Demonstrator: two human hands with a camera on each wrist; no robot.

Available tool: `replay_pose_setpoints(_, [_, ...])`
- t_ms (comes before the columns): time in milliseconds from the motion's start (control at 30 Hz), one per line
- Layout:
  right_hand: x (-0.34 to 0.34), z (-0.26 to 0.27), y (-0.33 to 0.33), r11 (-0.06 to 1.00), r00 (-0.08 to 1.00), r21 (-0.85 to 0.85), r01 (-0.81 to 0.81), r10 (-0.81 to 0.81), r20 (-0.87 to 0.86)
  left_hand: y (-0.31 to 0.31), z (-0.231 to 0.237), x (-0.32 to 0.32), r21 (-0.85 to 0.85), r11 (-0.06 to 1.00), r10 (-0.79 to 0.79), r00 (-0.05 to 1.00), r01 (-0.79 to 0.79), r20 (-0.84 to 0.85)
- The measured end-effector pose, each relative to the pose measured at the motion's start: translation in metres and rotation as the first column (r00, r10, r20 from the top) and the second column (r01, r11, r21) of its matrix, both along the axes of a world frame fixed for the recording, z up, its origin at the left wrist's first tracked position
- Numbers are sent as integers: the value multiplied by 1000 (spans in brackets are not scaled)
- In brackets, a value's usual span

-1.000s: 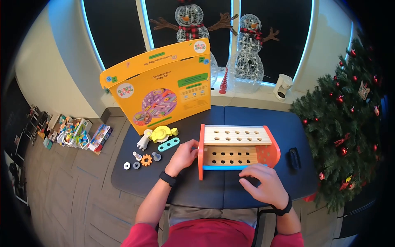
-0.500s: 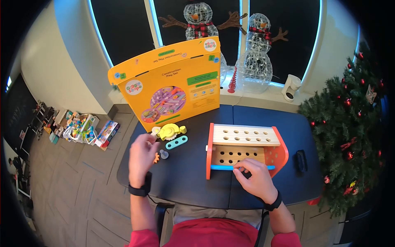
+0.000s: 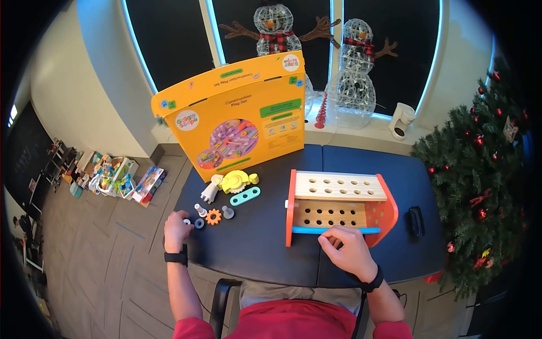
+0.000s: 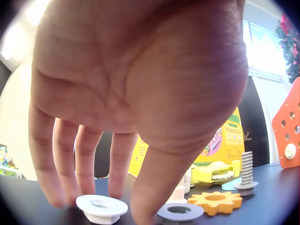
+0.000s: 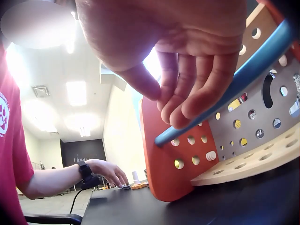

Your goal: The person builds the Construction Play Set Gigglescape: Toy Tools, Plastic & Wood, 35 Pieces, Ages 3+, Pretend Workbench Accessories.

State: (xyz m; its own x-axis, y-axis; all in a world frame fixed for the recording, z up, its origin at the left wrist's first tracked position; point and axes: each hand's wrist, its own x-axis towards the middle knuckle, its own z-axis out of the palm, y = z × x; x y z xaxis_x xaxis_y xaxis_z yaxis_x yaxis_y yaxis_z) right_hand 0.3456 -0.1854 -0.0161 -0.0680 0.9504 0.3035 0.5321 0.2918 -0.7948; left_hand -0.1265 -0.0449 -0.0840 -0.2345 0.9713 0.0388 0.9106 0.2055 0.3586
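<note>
My left hand (image 3: 176, 230) is down at the table's left edge. In the left wrist view its thumb and fingers reach to the tabletop on either side of a white flanged nut (image 4: 104, 216). Just beside the thumb lies a grey nut (image 4: 164, 213), with an orange gear (image 3: 208, 217), a white bolt (image 3: 200, 210) and a grey bolt (image 3: 227, 213) close by. My right hand (image 3: 351, 252), loosely curled and holding nothing, is by the blue rod (image 3: 307, 230) of a wooden toy workbench (image 3: 340, 193) with orange sides and rows of holes.
A yellow toy box (image 3: 226, 121) stands at the back left of the dark table (image 3: 265, 254). Before it lie a yellow saw-like toy (image 3: 235, 181), a white claw-ended piece (image 3: 210, 191) and a teal strip (image 3: 245, 196). A black strap-like object (image 3: 416, 221) lies on the right.
My left hand has left the workbench's left side and moved left, over the loose pieces, down to the white nut. My right hand has stayed by the blue rod. The head view has shifted slightly.
</note>
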Motion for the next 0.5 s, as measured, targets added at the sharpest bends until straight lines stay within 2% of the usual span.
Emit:
replay_pose_setpoints(167, [2, -1, 0, 1000, 1000, -2, 6, -6, 1, 0, 1, 3, 11, 999, 30, 999, -30, 40])
replay_pose_setpoints(233, [3, -2, 1, 1000, 1000, 5, 14, -14, 2, -15, 36, 25, -4, 984, 176, 972, -177, 156])
replay_pose_setpoints(267, [3, -2, 1, 1000, 1000, 5, 16, -16, -9, -17, 40, 27, -3, 985, 169, 973, -171, 154])
replay_pose_setpoints(333, [2, -2, 0, 1000, 1000, 3, 24, -24, -21, -23, 46, 31, 246, 965, 87, 995, -96, 47])
replay_pose_setpoints(367, [2, -1, 0, 1000, 1000, 20, 20, -19, -23, -27, 55, 37, 244, 966, 82, 996, -91, 47])
replay_pose_setpoints(433, [1, 2, 1, 999, 1000, 35, 19, -18, -24, -37, 81, 58, 364, 930, -83, 928, -59, 364])
replay_pose_setpoints(467, [1, 3, 1, 996, 1000, 83, 9, -7, -24, -45, 95, 72, 363, 930, -86, 927, -57, 365])
replay_pose_setpoints(500, [0, 4, 2, 991, 1000, 132, -2, 5, -23, -54, 111, 88, 327, 945, -186, 843, 12, 504])
